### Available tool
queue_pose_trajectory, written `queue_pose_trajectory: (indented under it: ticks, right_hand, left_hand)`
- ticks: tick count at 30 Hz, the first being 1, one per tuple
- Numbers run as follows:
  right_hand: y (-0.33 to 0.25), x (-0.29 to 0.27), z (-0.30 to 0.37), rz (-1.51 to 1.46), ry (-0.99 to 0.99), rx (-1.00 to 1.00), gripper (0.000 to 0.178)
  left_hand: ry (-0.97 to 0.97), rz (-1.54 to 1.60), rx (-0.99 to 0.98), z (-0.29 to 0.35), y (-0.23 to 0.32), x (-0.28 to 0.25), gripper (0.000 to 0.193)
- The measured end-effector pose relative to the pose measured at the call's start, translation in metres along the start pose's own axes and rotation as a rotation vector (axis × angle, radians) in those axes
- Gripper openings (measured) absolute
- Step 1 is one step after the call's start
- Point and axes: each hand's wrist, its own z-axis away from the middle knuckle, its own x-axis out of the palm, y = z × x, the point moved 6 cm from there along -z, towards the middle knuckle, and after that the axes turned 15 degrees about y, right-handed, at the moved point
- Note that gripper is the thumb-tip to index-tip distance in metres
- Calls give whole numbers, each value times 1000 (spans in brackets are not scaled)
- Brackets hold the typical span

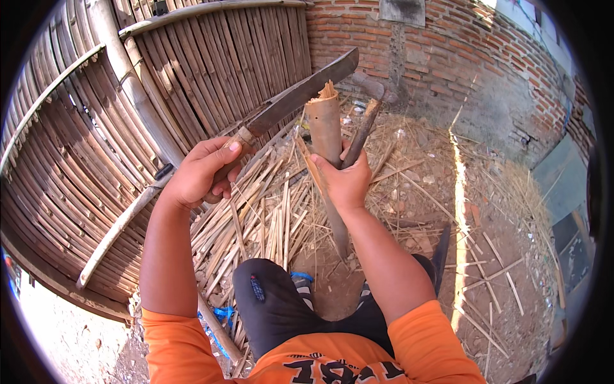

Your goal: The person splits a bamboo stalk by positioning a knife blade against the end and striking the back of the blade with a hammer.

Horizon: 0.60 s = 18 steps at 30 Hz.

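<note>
My left hand [208, 169] is closed around the wooden handle of a machete [300, 93]. The long dark blade slants up to the right, its middle close to the broken top of a bamboo pole [325, 128]; whether they touch I cannot tell. Jagged fibres stick up from the pole's top, and a split strip [308, 163] stands off its left side. My right hand [348, 176] grips the pole partway down, together with a short dark stick [363, 134] pointing up to the right. The pole's lower end reaches down toward the ground in front of my legs.
Cut bamboo strips [272, 221] lie heaped on the dirt at left, with more scattered at right. A bamboo slat fence [236, 61] borders the left; a brick wall [441, 57] stands behind. My knees [262, 288] are below. A dark flat blade-like piece [441, 253] is beside my right leg.
</note>
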Motion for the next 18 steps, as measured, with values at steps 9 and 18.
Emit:
queue_pose_trajectory:
  ticks: [9, 18]
  right_hand:
    - [2, 1, 3, -49, -11, 5, 66]
    - [3, 0, 5, -103, 35, -3, 70]
  left_hand:
    - [-85, -25, -17, -16, 6, -11, 44]
    - [108, -412, 142, -13, 34, -1, 44]
